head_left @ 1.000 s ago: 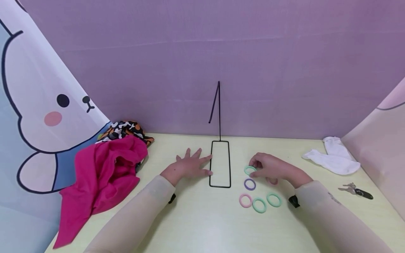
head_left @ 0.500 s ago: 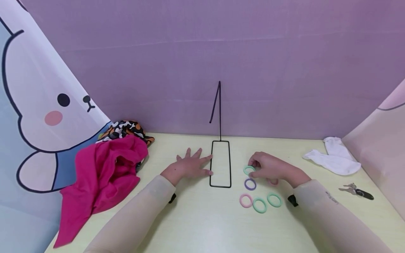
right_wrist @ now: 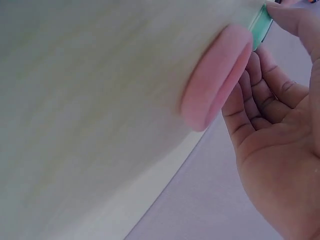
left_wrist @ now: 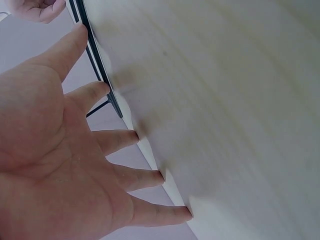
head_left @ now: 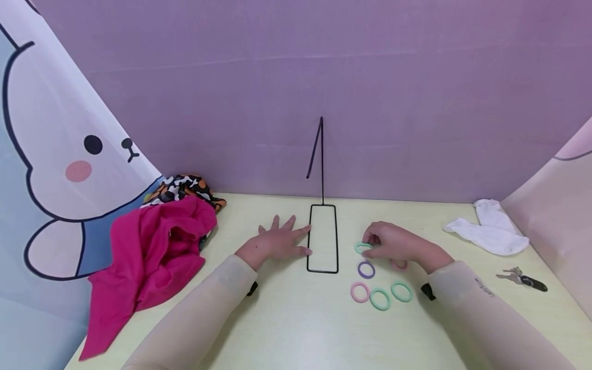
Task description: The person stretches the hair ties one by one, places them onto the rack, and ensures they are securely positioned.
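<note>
My left hand [head_left: 277,243] lies on the table with fingers spread. Its thumb and index fingertips rest at the left bar of a black wire stand [head_left: 322,272], which has a rectangular base and a tall post bent at the top. My right hand [head_left: 393,242] pinches a green ring [head_left: 356,248] between thumb and fingers, close over the table; its far side is partly hidden. Beneath that hand sits a pink ring [right_wrist: 210,80], large in the right wrist view. Nearer the front lie a purple ring [head_left: 358,270], another pink ring [head_left: 352,292] and two more green rings [head_left: 372,299].
Crumpled magenta cloth [head_left: 152,252] and a patterned cloth [head_left: 185,187] lie at the left. White socks [head_left: 490,234] are at the back right, with keys on a black fob [head_left: 533,283] in front of them. A purple curtain [head_left: 231,113] hangs behind the table.
The green ring in my right hand has shifted very slightly left and looks a little flatter. My left hand, the stand and the other rings keep their places.
</note>
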Motion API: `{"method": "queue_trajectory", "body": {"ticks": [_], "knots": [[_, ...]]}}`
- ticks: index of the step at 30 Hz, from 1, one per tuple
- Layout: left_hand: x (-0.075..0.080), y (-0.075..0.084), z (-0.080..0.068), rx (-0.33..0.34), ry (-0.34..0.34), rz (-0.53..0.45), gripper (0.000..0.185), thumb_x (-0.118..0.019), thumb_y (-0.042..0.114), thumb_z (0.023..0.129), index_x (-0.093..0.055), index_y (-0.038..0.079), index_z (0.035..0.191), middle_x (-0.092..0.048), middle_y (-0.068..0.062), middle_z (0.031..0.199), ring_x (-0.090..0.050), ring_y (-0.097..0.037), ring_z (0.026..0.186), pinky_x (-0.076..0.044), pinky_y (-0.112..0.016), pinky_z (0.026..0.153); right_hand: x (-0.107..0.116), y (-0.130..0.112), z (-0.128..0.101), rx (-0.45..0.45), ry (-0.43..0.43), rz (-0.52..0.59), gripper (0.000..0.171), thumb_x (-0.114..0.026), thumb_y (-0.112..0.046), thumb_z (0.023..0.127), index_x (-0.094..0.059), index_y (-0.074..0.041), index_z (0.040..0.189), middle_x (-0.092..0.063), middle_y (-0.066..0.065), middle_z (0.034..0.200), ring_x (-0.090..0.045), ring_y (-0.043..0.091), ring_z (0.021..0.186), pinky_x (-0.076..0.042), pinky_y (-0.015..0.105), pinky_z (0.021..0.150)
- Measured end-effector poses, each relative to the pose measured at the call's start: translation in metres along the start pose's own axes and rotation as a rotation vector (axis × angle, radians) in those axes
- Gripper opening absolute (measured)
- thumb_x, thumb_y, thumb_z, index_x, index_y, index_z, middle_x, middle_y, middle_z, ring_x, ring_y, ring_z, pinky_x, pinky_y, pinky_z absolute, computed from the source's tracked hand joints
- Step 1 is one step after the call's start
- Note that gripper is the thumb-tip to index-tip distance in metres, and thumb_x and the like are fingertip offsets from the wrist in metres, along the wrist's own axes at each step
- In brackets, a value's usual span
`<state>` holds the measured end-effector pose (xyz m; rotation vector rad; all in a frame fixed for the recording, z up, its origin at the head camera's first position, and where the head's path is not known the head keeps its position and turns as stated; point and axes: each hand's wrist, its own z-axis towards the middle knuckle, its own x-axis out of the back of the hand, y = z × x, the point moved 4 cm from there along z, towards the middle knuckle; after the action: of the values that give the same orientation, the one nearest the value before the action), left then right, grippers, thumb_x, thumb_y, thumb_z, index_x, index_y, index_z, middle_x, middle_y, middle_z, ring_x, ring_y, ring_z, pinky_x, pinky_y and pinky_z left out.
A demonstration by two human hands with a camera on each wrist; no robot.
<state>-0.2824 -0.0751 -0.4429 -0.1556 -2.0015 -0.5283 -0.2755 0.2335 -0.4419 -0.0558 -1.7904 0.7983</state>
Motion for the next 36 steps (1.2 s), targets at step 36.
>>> {"method": "queue_trajectory", "body": {"ticks": [36], "knots": [[-0.001, 0.001, -0.001, 0.012, 0.019, 0.0, 0.077, -0.053, 0.071, 0.103, -0.023, 0.046, 0.169, -0.002, -0.009, 0.183, 0.006, -0.056, 0.165, -0.007, -0.089, 0.12, 0.106, -0.149, -0.067, 0.71, 0.626, -0.244, 0.033, -0.079, -0.006, 0.075, -0.068, -0.009, 0.106, -0.066, -0.002, 0.106, -0.057, 0.013, 0.098, -0.047, 0.016, 0.091]]}}
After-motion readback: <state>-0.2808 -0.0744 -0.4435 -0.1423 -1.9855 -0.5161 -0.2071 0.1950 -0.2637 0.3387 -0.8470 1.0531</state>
